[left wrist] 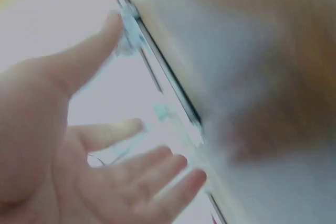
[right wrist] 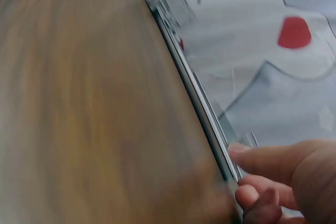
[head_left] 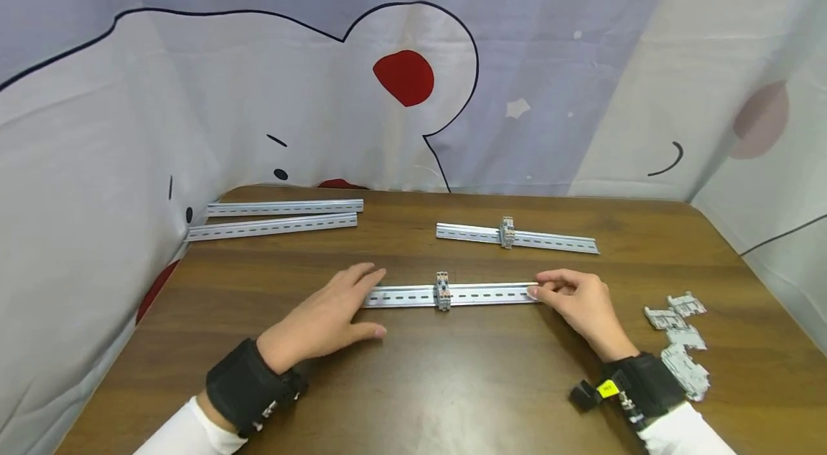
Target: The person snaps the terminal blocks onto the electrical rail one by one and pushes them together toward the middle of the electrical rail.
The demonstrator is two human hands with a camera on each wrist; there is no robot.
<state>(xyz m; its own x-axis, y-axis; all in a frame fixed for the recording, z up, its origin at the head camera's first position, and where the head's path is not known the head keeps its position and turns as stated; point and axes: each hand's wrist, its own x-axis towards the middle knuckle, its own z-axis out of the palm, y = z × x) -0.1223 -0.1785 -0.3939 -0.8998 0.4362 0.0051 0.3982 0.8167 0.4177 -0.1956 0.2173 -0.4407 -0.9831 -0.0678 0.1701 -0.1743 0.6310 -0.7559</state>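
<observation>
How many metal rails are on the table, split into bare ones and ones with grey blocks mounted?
Bare: 2 (back-left farther rail, back-left nearer rail)
With grey blocks: 2 (front rail, back-right rail)
Total: 4 rails

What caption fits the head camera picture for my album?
The right hand pinches one end of a slotted metal rail; the left hand is at the other end.
</observation>
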